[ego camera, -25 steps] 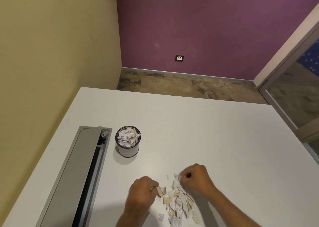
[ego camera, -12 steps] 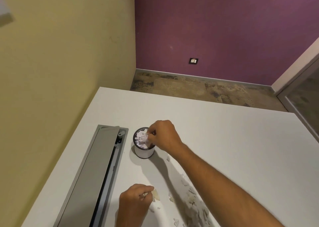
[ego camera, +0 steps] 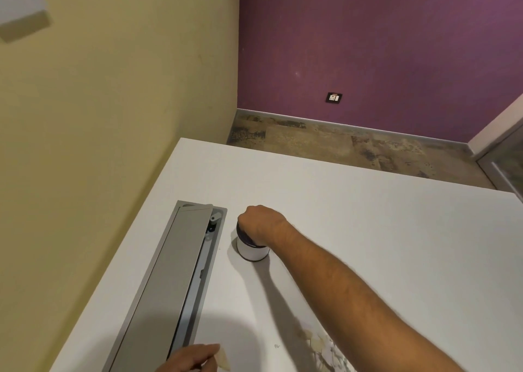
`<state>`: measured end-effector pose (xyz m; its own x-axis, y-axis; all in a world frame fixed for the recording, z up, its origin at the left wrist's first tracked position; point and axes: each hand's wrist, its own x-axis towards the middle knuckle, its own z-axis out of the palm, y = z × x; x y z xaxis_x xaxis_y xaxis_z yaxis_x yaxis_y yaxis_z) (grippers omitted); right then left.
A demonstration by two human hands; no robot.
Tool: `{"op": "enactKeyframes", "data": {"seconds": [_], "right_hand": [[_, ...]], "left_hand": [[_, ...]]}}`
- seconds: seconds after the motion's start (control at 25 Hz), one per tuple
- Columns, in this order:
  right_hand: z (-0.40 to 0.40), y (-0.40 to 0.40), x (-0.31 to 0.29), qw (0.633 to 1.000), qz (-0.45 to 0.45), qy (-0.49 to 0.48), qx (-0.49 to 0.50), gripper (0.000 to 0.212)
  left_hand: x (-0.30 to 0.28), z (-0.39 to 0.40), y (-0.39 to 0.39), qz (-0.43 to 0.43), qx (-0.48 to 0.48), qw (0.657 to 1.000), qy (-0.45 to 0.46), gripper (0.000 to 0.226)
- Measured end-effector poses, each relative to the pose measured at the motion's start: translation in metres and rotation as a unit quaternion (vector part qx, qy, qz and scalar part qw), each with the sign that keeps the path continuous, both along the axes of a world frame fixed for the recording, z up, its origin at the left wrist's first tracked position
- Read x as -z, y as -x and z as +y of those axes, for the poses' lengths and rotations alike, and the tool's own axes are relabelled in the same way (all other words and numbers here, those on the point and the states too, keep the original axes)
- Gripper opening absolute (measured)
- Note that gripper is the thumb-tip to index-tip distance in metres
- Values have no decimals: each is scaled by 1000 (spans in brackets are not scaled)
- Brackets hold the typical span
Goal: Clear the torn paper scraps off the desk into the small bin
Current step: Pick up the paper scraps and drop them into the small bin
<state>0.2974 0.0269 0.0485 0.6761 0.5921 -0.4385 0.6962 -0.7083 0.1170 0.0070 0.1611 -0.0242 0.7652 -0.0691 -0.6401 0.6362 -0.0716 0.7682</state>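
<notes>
Along the left of the frame a long grey metal cable-tray flap (ego camera: 169, 281) is set into the white desk top (ego camera: 368, 244). At the bottom edge, left of centre, the left hand (ego camera: 188, 359) pinches a beige torn scrap (ego camera: 223, 359) between thumb and fingertips. A little above centre stands the small round white bin with a dark rim (ego camera: 251, 248), just beside the flap's far end. The right hand (ego camera: 259, 224) sits directly on the bin's mouth, knuckles up and fingers curled down inside. Whether they have let go of paper I cannot tell, since the hand hides the opening. Lower right, tucked under the forearm, lies the heap of white and beige paper scraps (ego camera: 325, 349), well apart from the bin. The step looks like dropping or pressing a pinch of scraps into the bin. Next the right hand would need to lift clear, so the left can bring its piece across, then return to the heap.
</notes>
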Motion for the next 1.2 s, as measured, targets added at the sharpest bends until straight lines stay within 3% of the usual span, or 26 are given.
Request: {"op": "enactKeyframes", "data": {"seconds": [0.08, 0.16, 0.28, 0.56, 0.68, 0.92, 1.08, 1.2], "right_hand": [[1, -2, 3, 1000, -1, 12, -15, 21], [1, -3, 4, 1000, -7, 15, -21, 21], [2, -2, 5, 1000, -6, 22, -14, 20], [-2, -2, -11, 997, 59, 39, 21, 24], [-16, 2, -22, 995, 71, -52, 51, 21], [-76, 17, -41, 930, 66, -312, 181, 38], [-126, 46, -26, 877, 58, -384, 282, 29], [-159, 73, 5, 860, 55, -380, 336, 26]], "left_hand": [[-29, 0, -6, -85, -13, 994, -65, 10], [-33, -17, -22, -144, -119, 967, -175, 28], [-38, -36, -37, -213, -176, 927, -254, 39], [-56, -41, -88, -270, -226, 905, -238, 43], [-74, -44, -123, -279, -235, 913, -183, 37], [-87, -46, -199, -323, -135, 891, -288, 24], [-81, -56, -234, -297, 7, 874, -384, 23], [-73, -63, -245, -260, 146, 824, -482, 30]]}}
